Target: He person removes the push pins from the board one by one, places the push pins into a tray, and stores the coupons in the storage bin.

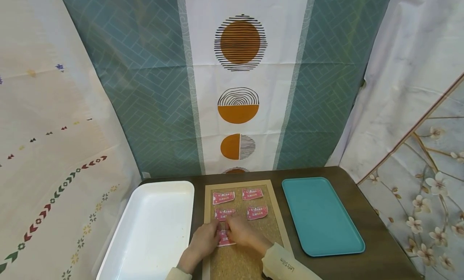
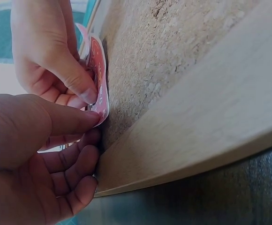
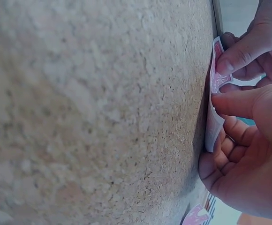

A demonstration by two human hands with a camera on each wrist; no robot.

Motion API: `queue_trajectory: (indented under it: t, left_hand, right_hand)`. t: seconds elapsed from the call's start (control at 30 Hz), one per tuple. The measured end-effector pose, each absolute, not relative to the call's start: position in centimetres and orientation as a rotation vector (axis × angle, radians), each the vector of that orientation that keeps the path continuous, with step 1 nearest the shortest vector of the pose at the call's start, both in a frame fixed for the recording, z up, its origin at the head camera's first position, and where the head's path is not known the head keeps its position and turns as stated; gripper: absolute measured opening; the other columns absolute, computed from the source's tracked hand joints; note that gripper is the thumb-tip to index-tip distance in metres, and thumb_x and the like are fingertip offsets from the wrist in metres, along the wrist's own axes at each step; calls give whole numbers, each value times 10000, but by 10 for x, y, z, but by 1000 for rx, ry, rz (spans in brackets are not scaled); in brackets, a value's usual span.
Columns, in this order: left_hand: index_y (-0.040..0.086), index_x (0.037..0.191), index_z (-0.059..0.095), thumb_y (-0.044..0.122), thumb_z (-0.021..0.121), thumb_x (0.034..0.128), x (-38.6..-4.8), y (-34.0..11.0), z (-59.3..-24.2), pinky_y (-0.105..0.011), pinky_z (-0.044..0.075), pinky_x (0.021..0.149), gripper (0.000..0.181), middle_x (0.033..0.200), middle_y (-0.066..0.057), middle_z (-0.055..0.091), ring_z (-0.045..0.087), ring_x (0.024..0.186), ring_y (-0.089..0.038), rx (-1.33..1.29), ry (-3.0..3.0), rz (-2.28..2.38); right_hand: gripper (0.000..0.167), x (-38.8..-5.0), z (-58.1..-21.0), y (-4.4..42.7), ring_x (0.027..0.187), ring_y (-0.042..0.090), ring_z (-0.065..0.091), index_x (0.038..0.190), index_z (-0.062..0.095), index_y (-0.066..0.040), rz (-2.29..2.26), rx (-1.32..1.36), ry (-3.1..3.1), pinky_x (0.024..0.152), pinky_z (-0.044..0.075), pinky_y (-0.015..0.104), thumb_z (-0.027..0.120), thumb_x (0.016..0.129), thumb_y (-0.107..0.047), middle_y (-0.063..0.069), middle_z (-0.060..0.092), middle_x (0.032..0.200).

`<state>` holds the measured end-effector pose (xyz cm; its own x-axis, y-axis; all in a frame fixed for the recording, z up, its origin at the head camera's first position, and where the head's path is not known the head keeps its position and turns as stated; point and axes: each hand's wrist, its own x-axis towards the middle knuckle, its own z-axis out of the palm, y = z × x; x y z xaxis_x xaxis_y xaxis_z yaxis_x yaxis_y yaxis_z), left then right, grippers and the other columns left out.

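Note:
A small pink-red paper coupon (image 1: 225,239) with printed characters lies against a wood-framed cork board (image 1: 250,264). My left hand (image 1: 206,239) pinches its left end, thumb on the printed face. From the other side my right hand (image 1: 242,231) holds the same coupon (image 2: 98,61), thumb tip close beside the left thumb. In the right wrist view, the coupon (image 3: 215,126) bends away from the cork at its ends. Something small and shiny shows by the right thumb tip; its kind cannot be made out. Both hands partly hide the coupon.
Several similar coupons (image 1: 257,212) sit in two columns higher on the board. A white tray (image 1: 152,231) stands left of it, a teal tray (image 1: 322,215) right, all on a dark wooden table (image 1: 377,247). Patterned cloth (image 1: 159,90) hangs behind and at both sides.

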<state>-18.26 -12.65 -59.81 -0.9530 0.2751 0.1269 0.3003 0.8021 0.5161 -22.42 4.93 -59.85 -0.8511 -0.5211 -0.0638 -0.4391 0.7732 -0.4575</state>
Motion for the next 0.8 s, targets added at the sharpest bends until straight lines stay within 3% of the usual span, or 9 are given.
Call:
queue_trajectory:
  t: [0.37,0.8]
  left_hand:
    - [91,963,636,41,718,925,-179,-126,-598,-270,377,507,103,673,72,547,458,569,-71,-460,-2950,-870]
    - [71,961,645,71,711,946,-183,-126,-601,-259,391,503,68,707,58,569,467,583,-67,-453,-2973,-890]
  right_hand:
    - [182,-223,-599,51,747,62,466,899,605,-187,-665,-754,2759,638,436,225,767,944,-118,-92,508,826]
    - [162,-224,-598,55,737,51,471,895,654,-125,-860,-788,2708,612,436,219,782,891,-26,-73,540,828]
